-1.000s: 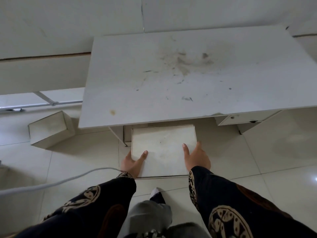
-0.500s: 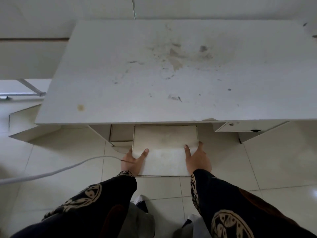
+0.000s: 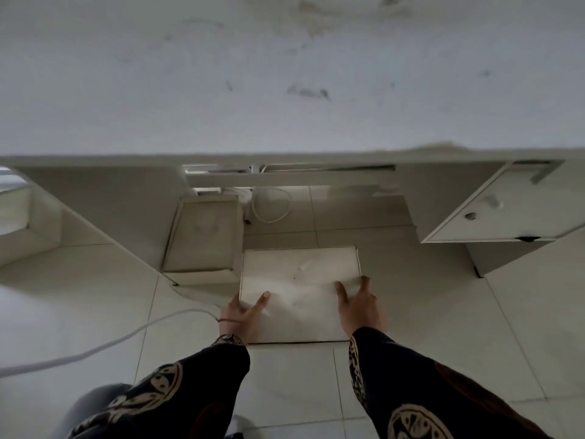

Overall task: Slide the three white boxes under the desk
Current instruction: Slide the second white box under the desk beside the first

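Table: white top (image 3: pixel 285 74) fills the upper part of the view, its front edge running left to right; the floor bay beneath it is open toward the person.
Floor: pale tiles (image 3: pixel 285 384); a white cable (image 3: pixel 104 343) trails in from the left.
Box in hand: white box (image 3: pixel 297 293) lies flat on the floor in the mouth of the bay, its far edge just under the table's front edge, its near part out in the open.
Box heading: its long axis appears to run front to back, pointing straight into the bay; sides roughly square to the table edge.
Parked box: second white box (image 3: pixel 202 239) sits under the table, just left of the first, apparently touching it.
Third box: not clearly identifiable here.
Progress: by my judgement, one box home, one partway in, one left.
Left hand (image 3: pixel 240 315): grip spread flat on the box's near left corner, clamped on nothing.
Right hand (image 3: pixel 361 308): grip likewise splayed, pressing the box's right side.
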